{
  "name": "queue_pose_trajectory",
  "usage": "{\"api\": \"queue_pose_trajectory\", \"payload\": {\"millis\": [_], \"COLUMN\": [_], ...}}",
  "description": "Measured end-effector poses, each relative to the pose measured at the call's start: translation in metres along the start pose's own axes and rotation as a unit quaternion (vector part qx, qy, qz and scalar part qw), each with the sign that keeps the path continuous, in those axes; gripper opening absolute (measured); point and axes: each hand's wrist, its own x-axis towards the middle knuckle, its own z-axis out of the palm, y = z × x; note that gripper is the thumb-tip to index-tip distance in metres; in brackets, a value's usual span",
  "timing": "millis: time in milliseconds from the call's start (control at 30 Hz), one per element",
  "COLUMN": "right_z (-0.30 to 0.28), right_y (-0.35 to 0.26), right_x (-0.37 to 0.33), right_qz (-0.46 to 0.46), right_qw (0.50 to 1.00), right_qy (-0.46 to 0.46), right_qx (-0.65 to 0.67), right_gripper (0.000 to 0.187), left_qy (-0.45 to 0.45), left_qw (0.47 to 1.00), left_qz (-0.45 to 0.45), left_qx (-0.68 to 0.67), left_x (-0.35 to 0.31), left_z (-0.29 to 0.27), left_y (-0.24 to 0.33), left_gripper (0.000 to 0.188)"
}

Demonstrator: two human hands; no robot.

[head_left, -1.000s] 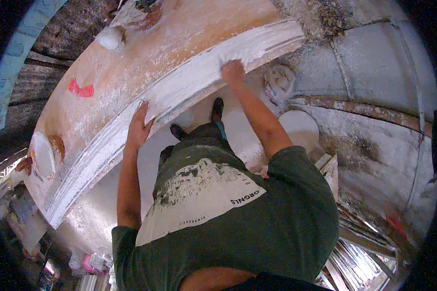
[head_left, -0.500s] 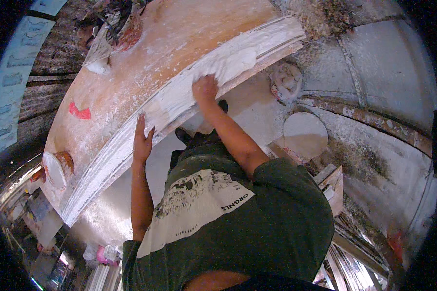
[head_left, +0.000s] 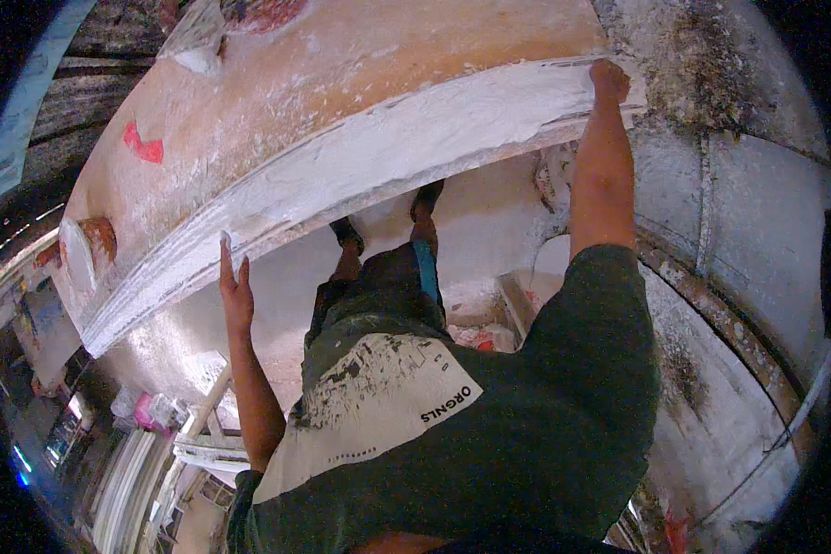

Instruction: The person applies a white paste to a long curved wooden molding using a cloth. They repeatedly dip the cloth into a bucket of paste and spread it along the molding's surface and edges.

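Observation:
A long strip of wet white plaster [head_left: 379, 138], with lengthwise ridges along parts of it, runs along the near edge of the worktable [head_left: 286, 106]. At the strip's right end, my right hand [head_left: 609, 81] is closed and pressed down on the plaster; its fingers are curled under, and what they hold, if anything, is hidden. My left hand [head_left: 236, 288] is open at the near edge of the strip's left part. Its fingers point away from me, with white plaster on the longest fingertip.
On the tabletop lie a red scrap [head_left: 144, 143] and a white-crusted piece [head_left: 198, 42]. A plaster-coated round container [head_left: 83, 251] sits at the table's left end. A stained wall [head_left: 674, 175] stands to the right. White lengths [head_left: 129, 480] are stacked at lower left.
My right hand has swept along the strip to its right end. My left hand has shifted a little left in view and stays near the edge. The plaster's middle looks smoother and broader.

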Motion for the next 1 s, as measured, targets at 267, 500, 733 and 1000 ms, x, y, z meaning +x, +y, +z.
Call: {"api": "queue_pose_trajectory", "payload": {"millis": [267,500,733,1000], "right_z": [0.002,-0.101,-0.091,-0.106], "right_y": [-0.209,-0.373,-0.486,-0.466], "right_x": [-0.207,-0.458,-0.497,-0.389], "right_qz": [-0.059,-0.253,-0.686,-0.894], "right_qw": [0.955,0.912,0.676,0.436], "right_qy": [0.282,-0.11,-0.127,-0.022], "right_qx": [0.069,0.304,0.237,0.1], "right_gripper": [0.025,0.036,0.022,0.02], "left_qy": [-0.008,0.063,0.181,0.358], "left_qw": [0.999,0.99,0.965,0.862], "left_qz": [0.03,0.039,-0.039,-0.187], "left_qx": [-0.023,-0.123,-0.184,-0.306], "left_x": [0.02,0.024,-0.011,-0.061], "left_z": [-0.013,-0.05,-0.047,0.029], "left_y": [-0.02,-0.04,-0.07,-0.026], "left_gripper": [0.053,0.051,0.049,0.051]}}
